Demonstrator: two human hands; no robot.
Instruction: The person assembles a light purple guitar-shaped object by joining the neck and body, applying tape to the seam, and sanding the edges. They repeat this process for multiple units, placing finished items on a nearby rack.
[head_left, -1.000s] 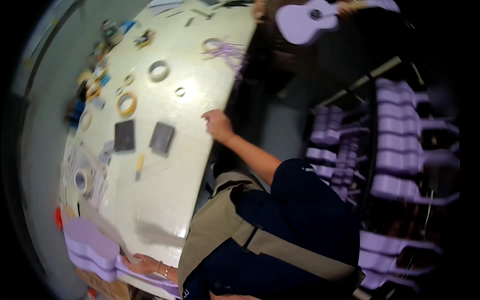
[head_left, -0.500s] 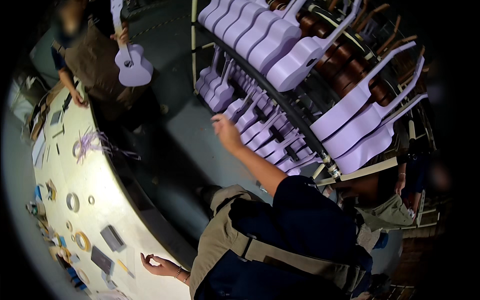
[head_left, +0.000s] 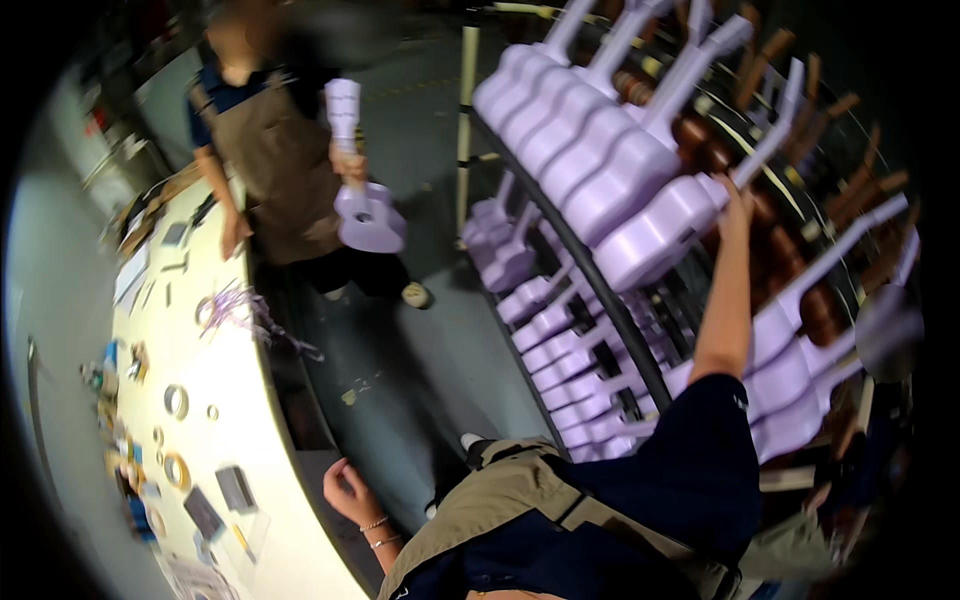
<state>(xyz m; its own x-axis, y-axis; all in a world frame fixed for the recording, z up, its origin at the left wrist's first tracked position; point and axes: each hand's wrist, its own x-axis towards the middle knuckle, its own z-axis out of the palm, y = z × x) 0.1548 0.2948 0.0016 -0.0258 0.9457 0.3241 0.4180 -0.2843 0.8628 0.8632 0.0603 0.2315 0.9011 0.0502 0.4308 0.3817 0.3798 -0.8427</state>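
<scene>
On the rack's upper tier, my right hand (head_left: pixel 736 205) closes round the neck of the front lilac ukulele (head_left: pixel 655 232), near where neck meets body; part of the grip is hidden. More lilac ukuleles (head_left: pixel 570 135) stand in a row behind it. My left hand (head_left: pixel 350 494) hangs beside the table's edge, fingers loosely curled and apart, with nothing in it. Across from me a co-worker in a brown apron (head_left: pixel 285 160) holds another lilac ukulele (head_left: pixel 370 222) upright by its neck and rests the other hand on the table.
A pale worktable (head_left: pixel 250 405) runs along the left, bearing tape rolls (head_left: pixel 176 402), grey blocks (head_left: pixel 235 489) and a tangle of purple strips (head_left: pixel 238 308). The black-railed rack (head_left: pixel 600 275) fills the right, with more ukuleles below and brown ones behind. Grey floor (head_left: pixel 400 360) lies between.
My right hand has moved from over the floor to the front ukulele's neck on the rack. My left hand has shifted off the table's surface. My view has turned, showing more of the co-worker.
</scene>
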